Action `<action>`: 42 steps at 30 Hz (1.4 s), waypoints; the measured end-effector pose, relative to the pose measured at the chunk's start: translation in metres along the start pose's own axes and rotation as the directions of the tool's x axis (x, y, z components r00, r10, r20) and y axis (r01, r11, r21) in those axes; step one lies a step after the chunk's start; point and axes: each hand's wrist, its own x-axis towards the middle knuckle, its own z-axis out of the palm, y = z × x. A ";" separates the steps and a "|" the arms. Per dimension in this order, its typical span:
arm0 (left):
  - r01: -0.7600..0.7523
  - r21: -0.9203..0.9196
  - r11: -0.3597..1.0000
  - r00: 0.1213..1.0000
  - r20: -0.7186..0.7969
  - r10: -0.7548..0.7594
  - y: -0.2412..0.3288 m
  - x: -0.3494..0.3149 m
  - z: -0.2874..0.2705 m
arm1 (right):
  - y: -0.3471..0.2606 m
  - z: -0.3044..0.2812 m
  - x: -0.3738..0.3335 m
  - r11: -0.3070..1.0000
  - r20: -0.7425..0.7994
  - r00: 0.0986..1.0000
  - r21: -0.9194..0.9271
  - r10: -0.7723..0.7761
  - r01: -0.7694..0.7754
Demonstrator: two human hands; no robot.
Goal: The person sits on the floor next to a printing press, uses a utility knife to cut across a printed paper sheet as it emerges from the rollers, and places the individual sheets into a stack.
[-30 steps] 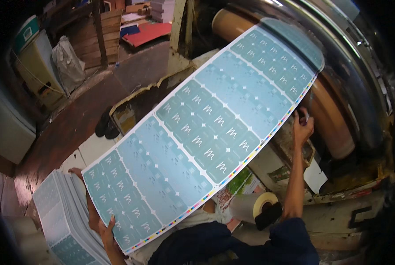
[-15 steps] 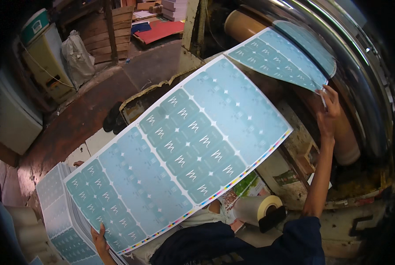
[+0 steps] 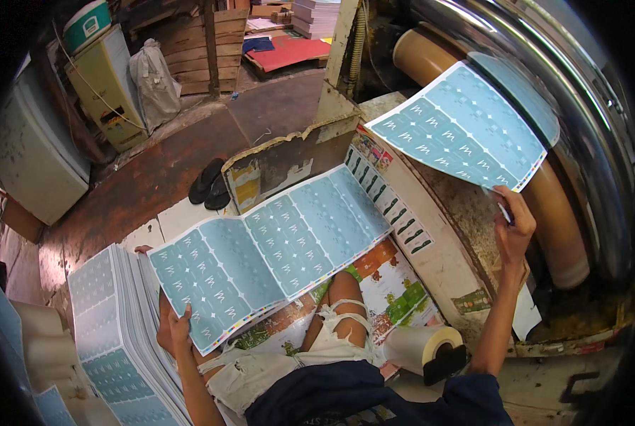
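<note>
Fingers of the left hand pinch the near left edge of a long, bending teal-and-blue printed sheet above the lap; the right hand curls closed round a slim pale object, unclear in kind, near another printed sheet at the machine. Beyond, a green-and-white plastic cooler box tops a yellow cabinet beside a bulging off-white sack, contents hidden.

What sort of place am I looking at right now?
Probably a print-finishing workshop: a large shiny metal roller, a printed sheet hanging by it, and a thick stack of similar sheets point that way.
</note>
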 end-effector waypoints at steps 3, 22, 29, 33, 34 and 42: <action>-0.189 0.325 0.927 0.980 0.003 0.199 -0.018 0.013 0.007 | -0.012 -0.001 -0.010 1.000 0.087 0.996 -0.006 -0.017 0.017; 0.045 0.980 0.194 0.996 -0.058 0.063 -0.136 -0.005 0.056 | -0.129 0.035 -0.178 0.989 0.385 0.916 0.049 0.112 -0.141; -0.034 0.982 0.183 0.993 0.053 -0.103 -0.143 0.000 0.044 | -0.137 0.045 -0.188 0.969 0.470 0.875 0.142 0.113 -0.202; 0.011 0.965 0.261 0.978 0.044 -0.204 -0.136 0.000 0.057 | -0.146 0.062 -0.179 0.971 0.536 0.841 0.152 0.078 -0.187; -0.015 0.980 0.198 0.980 0.054 -0.191 -0.136 0.003 0.057 | -0.147 0.065 -0.173 0.975 0.521 0.853 0.171 0.036 -0.145; -0.543 0.588 0.599 0.801 0.577 0.160 -0.047 -0.019 0.178 | -0.160 0.071 -0.176 0.924 0.465 0.885 0.328 0.020 -0.194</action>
